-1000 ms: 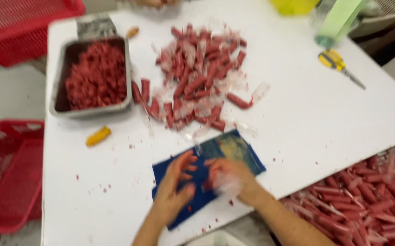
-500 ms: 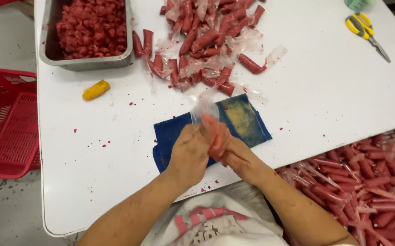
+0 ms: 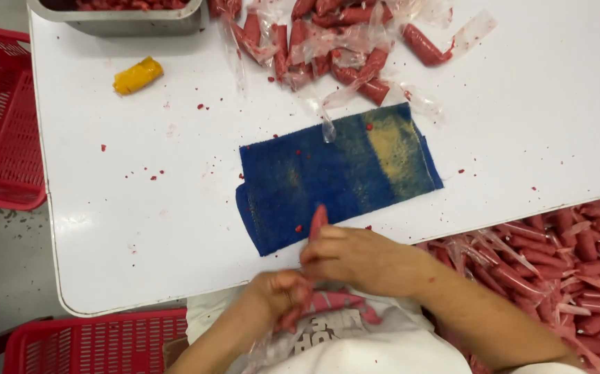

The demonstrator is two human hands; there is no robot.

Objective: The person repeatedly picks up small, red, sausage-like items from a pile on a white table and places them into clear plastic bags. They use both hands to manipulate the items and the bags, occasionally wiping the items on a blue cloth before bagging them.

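My right hand (image 3: 355,257) is closed around a red sausage (image 3: 318,221) whose tip sticks up over the near edge of a blue cloth (image 3: 334,173). My left hand (image 3: 279,291) grips the lower end of that sausage, where clear plastic wrap (image 3: 272,343) trails down over my white shirt. Both hands are at the table's near edge, close to my body. A heap of wrapped red sausages (image 3: 327,41) lies at the far side of the white table (image 3: 140,208).
A metal tray (image 3: 120,19) of red pieces stands at the far left, with a yellow piece (image 3: 138,75) in front of it. Red baskets stand at the left (image 3: 2,118) and below (image 3: 99,343). A bin of wrapped sausages (image 3: 563,256) is at my right.
The view has tilted down and closer. My hands have drawn back from the middle of the blue cloth to the table's near edge, still working one sausage.
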